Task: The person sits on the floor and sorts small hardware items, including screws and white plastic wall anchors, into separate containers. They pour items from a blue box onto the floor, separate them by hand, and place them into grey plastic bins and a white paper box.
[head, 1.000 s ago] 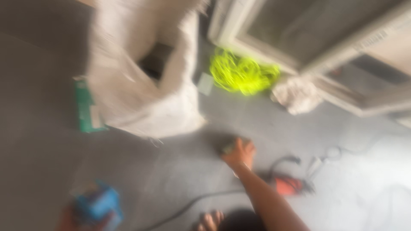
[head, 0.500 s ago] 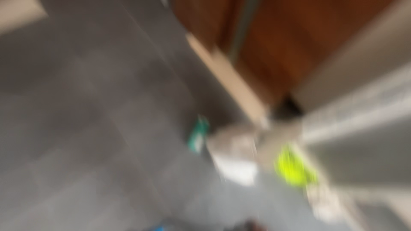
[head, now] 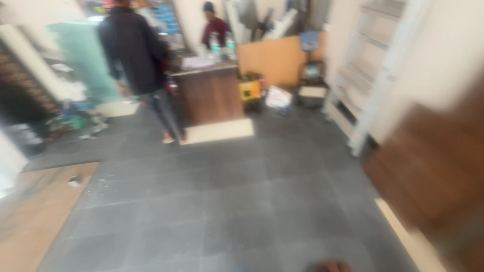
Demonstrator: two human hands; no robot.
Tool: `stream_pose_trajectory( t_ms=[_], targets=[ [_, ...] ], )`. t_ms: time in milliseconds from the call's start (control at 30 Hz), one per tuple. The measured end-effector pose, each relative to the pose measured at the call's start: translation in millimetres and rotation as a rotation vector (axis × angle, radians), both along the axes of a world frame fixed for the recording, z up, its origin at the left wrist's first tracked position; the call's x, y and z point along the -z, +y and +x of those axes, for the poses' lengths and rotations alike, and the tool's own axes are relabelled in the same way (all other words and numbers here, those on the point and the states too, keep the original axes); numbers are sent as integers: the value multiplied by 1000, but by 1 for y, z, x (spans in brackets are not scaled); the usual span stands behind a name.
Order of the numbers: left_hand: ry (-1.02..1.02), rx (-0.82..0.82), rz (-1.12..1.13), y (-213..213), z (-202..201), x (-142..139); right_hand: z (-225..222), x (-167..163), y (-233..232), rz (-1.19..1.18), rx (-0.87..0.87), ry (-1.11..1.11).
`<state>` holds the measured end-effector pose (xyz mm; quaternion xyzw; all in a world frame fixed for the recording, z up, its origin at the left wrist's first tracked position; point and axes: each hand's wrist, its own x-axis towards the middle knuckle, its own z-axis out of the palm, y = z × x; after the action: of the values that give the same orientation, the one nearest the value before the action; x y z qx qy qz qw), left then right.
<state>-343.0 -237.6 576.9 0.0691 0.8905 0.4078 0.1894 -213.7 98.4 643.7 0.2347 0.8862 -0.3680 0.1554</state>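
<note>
Head view, blurred. At the bottom edge only a sliver of skin (head: 330,266) shows, probably one of the person's hands; which hand, and whether spread or pinching, cannot be told. It holds nothing visible; nearest to it is the grey tiled floor (head: 242,201). Just right, a brown wooden panel (head: 433,171). Left, a pale wooden board (head: 35,216) lies flat. Farther off, a white ladder-like frame (head: 373,75). At the back, a wooden counter (head: 209,93) with two people beside it.
</note>
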Motion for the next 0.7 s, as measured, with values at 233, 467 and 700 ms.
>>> stream_pose_trajectory(
  t_ms=[233,467,700],
  targets=[
    [174,-178,306,-9,-181,-43,-227,-172,-111,60,-597,383],
    [-337,-482,1419,-73,-395,-48,-468,-194,-230,329,-1098,762],
    [-586,-768,1643,-176,-555,-66,-691,-217,-366,250,-1478,471]
  ],
)
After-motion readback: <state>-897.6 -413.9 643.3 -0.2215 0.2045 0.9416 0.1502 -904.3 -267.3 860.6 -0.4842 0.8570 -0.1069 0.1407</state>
